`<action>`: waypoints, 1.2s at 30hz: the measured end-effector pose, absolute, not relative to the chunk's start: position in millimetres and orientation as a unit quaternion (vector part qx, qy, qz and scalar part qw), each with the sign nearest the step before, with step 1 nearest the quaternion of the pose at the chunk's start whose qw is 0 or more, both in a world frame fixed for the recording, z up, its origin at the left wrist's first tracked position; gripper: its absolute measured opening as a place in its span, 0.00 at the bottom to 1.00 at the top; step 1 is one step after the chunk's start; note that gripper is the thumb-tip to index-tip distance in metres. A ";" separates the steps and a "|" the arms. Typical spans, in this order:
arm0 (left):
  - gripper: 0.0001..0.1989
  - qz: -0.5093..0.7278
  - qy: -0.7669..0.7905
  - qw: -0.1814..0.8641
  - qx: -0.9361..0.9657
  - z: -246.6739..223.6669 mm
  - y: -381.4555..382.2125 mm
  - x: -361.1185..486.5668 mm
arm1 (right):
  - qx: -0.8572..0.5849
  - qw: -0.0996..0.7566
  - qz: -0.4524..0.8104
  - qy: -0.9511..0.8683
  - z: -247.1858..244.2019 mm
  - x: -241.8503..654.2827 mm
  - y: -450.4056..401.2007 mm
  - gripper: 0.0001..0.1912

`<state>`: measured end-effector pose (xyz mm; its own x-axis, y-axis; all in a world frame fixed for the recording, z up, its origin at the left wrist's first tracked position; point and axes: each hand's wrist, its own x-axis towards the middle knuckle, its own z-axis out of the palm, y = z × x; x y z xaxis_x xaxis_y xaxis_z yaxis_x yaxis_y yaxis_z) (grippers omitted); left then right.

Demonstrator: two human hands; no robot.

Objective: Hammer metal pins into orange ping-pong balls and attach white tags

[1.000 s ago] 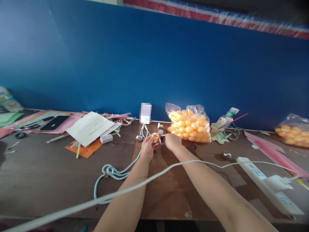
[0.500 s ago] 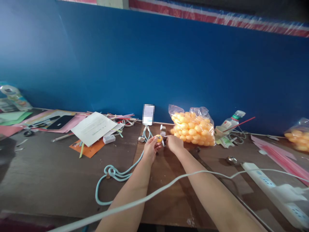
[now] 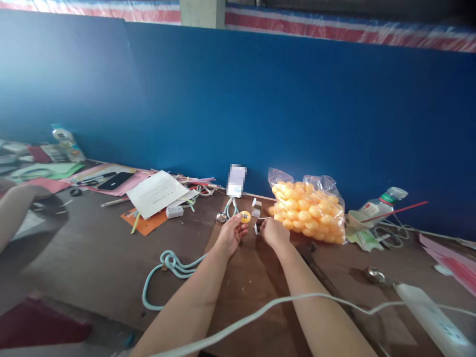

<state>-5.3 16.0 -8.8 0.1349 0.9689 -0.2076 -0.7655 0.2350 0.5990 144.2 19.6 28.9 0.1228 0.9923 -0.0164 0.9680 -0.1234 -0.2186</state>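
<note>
Between the thumb and fingers of my left hand (image 3: 231,236) is a small yellow ball (image 3: 245,217) with a dark marking on its face. To its right, my right hand (image 3: 274,232) is closed in a pinch, its fingertips beside a small white strip (image 3: 257,227); what they hold is hidden. A small white block (image 3: 256,208) stands just behind the strip. Close to the right hand lies a clear bag of yellow-orange balls (image 3: 307,210). Beyond my left hand, a shiny metal object (image 3: 221,217) rests by a light blue cord.
A white cable (image 3: 260,310) crosses in front of my forearms. The blue cord (image 3: 174,263) loops at left, near papers (image 3: 156,193). At right are a bottle (image 3: 388,203), a paper cup (image 3: 359,220) and a power strip (image 3: 431,317). Another person's arm (image 3: 15,206) reaches in at far left.
The view has swung left, so the table's things sit farther right. Another person's arm has come in at far left. My hands are slightly farther apart, the yellow ball still in the left.
</note>
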 end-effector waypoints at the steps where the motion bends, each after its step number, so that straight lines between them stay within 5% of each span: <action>1: 0.10 0.593 0.279 0.734 0.179 -9.8 16.7 -6.3 | -0.743 0.081 0.080 -0.659 27.2 145.4 18.5 0.14; 21: 0.10 0.586 0.285 0.734 0.193 -8.2 15.0 -8.2 | -0.754 0.139 0.111 -0.632 17.4 151.6 12.9 0.11; 36: 0.10 0.557 0.269 0.758 0.206 -9.6 15.6 1.4 | -0.792 0.104 0.121 -0.590 25.3 140.1 22.9 0.11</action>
<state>1.4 15.6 -9.6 0.2349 0.9554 -0.1792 -0.7333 0.2952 0.6125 140.1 22.9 25.3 0.2748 0.9590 -0.0686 0.9090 -0.2824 -0.3066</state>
